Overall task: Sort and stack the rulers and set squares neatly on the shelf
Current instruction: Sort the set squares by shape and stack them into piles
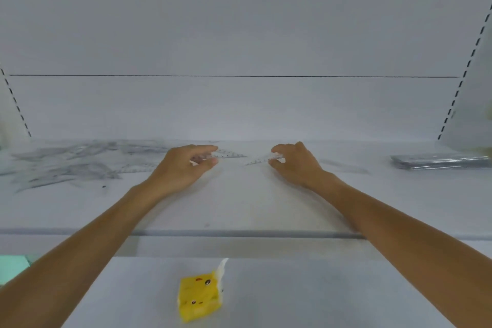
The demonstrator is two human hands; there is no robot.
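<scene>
Now, both hands are over the middle of the shelf (247,202), toward its back edge.

Left hand (186,165): fingers curled, thumb below, pinching the left piece (229,153). This is a clear plastic strip with dark graduation marks, and its free end points right. Grip is closed on it, with no slack visible.

Right hand (295,165): fingers likewise curled and closed, with the right piece (257,160) held between thumb and fingertips. It is a second clear graduated strip, and its free end points left and slightly toward the front edge. The two free ends lie near each other between the hands. Contact cannot be told because of blur, nor whether each piece is a ruler or a set square.

Counts:
- hands: 2, both gripping
- held pieces: 2, one per hand
- heap (74,160): 1 loose scatter of clear graduated pieces across the back left of the shelf, reaching close to the left hand. The number in it cannot be counted; it is blurred and overlapping.
- stack (439,161): 1 squared-up pile of clear pieces at the shelf's right edge, well apart from the right hand. The layers are too fine to count.
- yellow packet (199,295): 1, with cartoon faces printed on it — lying on the lower surface in front of the shelf's front edge, between the forearms.
</scene>
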